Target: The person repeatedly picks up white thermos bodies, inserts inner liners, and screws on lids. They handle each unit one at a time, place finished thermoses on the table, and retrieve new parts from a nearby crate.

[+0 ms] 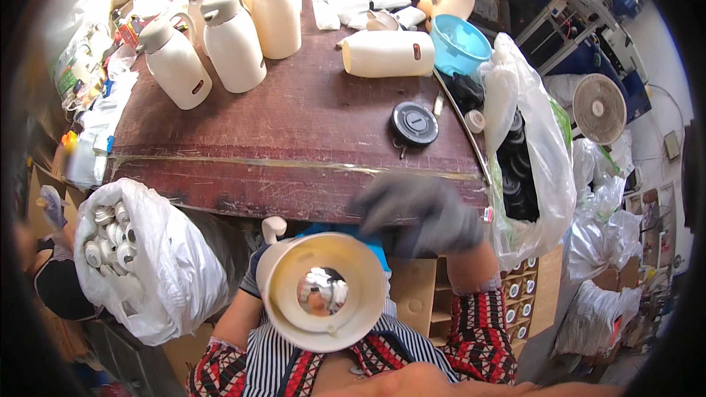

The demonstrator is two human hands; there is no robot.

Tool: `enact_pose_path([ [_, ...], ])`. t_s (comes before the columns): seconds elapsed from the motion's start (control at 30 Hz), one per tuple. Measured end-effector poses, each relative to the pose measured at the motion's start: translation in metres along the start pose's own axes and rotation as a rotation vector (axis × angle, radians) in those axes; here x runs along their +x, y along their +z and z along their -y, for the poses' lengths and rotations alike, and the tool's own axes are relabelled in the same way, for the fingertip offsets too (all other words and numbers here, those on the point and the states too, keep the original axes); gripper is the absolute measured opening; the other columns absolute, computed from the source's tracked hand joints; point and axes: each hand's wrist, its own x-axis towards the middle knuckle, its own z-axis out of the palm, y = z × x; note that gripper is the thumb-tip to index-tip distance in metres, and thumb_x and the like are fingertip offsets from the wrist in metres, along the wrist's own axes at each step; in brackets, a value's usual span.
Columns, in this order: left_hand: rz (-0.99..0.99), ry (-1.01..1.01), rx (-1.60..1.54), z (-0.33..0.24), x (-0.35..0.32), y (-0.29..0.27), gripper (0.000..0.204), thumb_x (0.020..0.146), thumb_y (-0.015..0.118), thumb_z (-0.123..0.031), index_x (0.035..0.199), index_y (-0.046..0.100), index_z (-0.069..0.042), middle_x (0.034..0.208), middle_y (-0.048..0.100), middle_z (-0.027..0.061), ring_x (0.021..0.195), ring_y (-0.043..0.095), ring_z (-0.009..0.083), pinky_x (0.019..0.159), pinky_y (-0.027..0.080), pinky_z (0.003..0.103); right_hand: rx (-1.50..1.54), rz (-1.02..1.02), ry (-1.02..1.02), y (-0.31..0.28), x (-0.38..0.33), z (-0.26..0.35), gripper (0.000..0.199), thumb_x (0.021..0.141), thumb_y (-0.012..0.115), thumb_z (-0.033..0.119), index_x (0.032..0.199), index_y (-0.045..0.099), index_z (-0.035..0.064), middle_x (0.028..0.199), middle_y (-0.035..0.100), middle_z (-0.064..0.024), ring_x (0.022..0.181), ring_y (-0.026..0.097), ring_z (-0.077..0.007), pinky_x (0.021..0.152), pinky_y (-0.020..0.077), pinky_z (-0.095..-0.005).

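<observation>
Just short of near edge of table (pixel 294 117), dark-gloved left hand (pixel 254 272) holds open cream jug (pixel 360 287), grip clamped on its left side, shiny round surface (pixel 321 292) within. Right hand (pixel 426 217), gloved and blurred, hovers over near edge at right; whether grip is apart or together, cannot tell. Beyond, black lid (pixel 414 124) lies at table's right; capped jugs (pixel 234 48) stand far left, blue basin (pixel 461 44) far right.

The held jug (pixel 367 279) looks smooth plastic, its round inner surface (pixel 322 292) mirror-glossy, the tabletop (pixel 294 117) scuffed, semi-gloss wood.
</observation>
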Motion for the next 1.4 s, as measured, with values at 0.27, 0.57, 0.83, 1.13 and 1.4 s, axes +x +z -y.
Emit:
enact_pose_path([
  [0.27,-0.007,0.018,-0.124,-0.002,0.010,-0.018,0.021,0.100,0.059,-0.021,0.112,0.062,-0.004,0.104,0.070,0.0096,0.096,0.068,0.0212,0.091,0.054,0.037,-1.251,-0.574,1.285,-0.123,-0.016,-0.229,0.095,0.078,0.066,0.080,0.159,0.038,0.0375,0.170,0.023,-0.0103,0.156,0.015,-0.0470,0.108,0.0301,-0.0810],
  [0.57,-0.092,0.165,-0.209,-0.004,0.001,-0.042,0.018,0.099,0.059,-0.023,0.103,0.063,-0.006,0.098,0.069,0.0076,0.093,0.066,0.0198,0.089,0.053,0.036,-0.242,-0.804,0.324,-0.002,0.008,-0.052,0.082,0.097,0.068,0.037,0.160,0.033,-0.0031,0.167,0.032,-0.0185,0.155,0.031,-0.0279,0.126,0.0267,-0.0392],
  [0.83,-0.117,0.329,-0.161,-0.017,0.007,-0.041,0.018,0.099,0.059,-0.024,0.098,0.064,-0.006,0.095,0.069,0.0068,0.090,0.066,0.0189,0.087,0.053,0.036,-0.854,-0.192,0.160,0.092,-0.013,0.018,0.101,0.077,0.077,0.070,0.151,0.052,0.0054,0.161,0.032,-0.0347,0.148,0.028,-0.0594,0.120,0.0250,-0.0638],
  [1.13,-0.023,0.143,-0.065,-0.045,-0.002,-0.023,0.028,0.101,0.057,-0.022,0.105,0.071,0.002,0.095,0.074,0.0101,0.086,0.068,0.0181,0.085,0.054,0.035,-0.879,-0.034,-0.143,0.096,-0.025,0.020,0.095,0.073,0.072,0.080,0.139,0.060,0.0130,0.155,0.038,-0.0367,0.142,0.033,-0.0633,0.115,0.0259,-0.0704],
  [1.4,-0.317,0.923,0.287,-0.089,-0.028,0.010,0.019,0.086,0.075,-0.012,0.100,0.068,0.000,0.098,0.071,0.0109,0.090,0.071,0.0239,0.089,0.056,0.041,-0.245,-0.634,0.361,0.118,-0.034,-0.007,0.091,0.102,0.046,0.068,0.165,0.024,0.0065,0.169,0.027,-0.0199,0.156,0.025,-0.0347,0.125,0.0220,-0.0468],
])
